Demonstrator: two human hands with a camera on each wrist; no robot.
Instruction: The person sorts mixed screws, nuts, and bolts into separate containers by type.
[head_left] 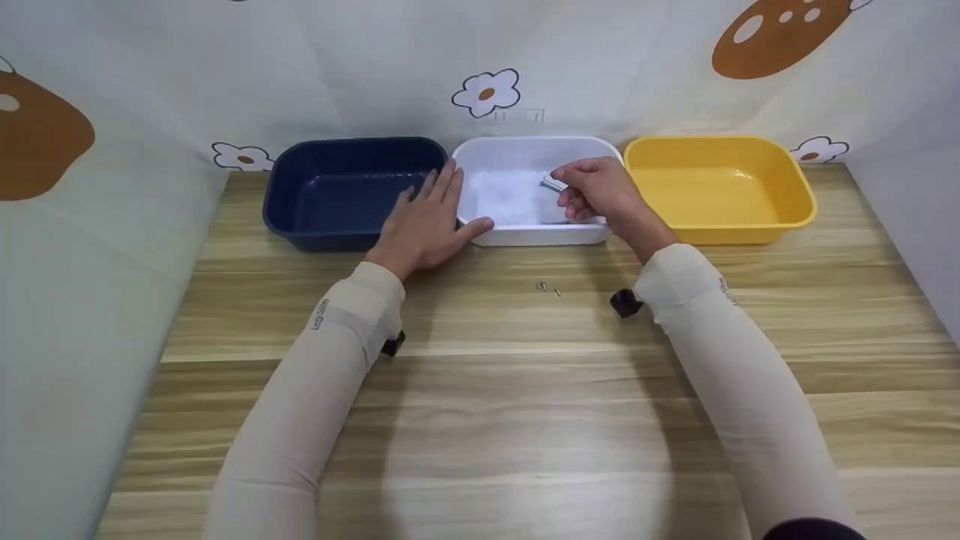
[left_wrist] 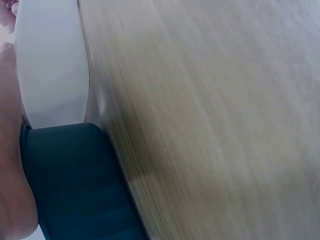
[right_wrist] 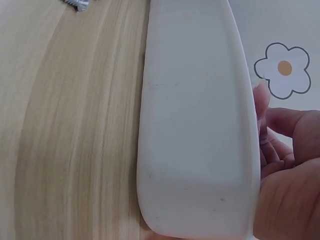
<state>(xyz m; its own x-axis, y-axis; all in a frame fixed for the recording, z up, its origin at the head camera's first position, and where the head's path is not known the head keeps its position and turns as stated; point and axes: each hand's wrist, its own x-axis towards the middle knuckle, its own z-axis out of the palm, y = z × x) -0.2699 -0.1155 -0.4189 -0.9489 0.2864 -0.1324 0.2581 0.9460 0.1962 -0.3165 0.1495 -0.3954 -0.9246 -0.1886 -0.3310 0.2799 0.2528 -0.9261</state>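
My right hand (head_left: 600,191) reaches over the front rim into the white bin (head_left: 540,237), thumb and fingertips pinching a silvery screw (head_left: 553,183). In the right wrist view the bin wall hides the screw, and only part of the right hand (right_wrist: 292,145) shows. My left hand (head_left: 424,221) lies with fingers straight across the adjoining rims of the navy bin (head_left: 330,241) and the white bin, its thumb on the white front rim. Several small screws (head_left: 541,286) lie on the table in front of the white bin; one screw (right_wrist: 77,4) shows at the right wrist view's top edge.
A yellow bin (head_left: 731,234) stands right of the white one, so three bins form a row along the back. Behind them hangs a patterned cloth (head_left: 390,67). The wooden table (head_left: 517,420) spreads out in front. Black wrist mounts (head_left: 625,302) jut from both sleeves.
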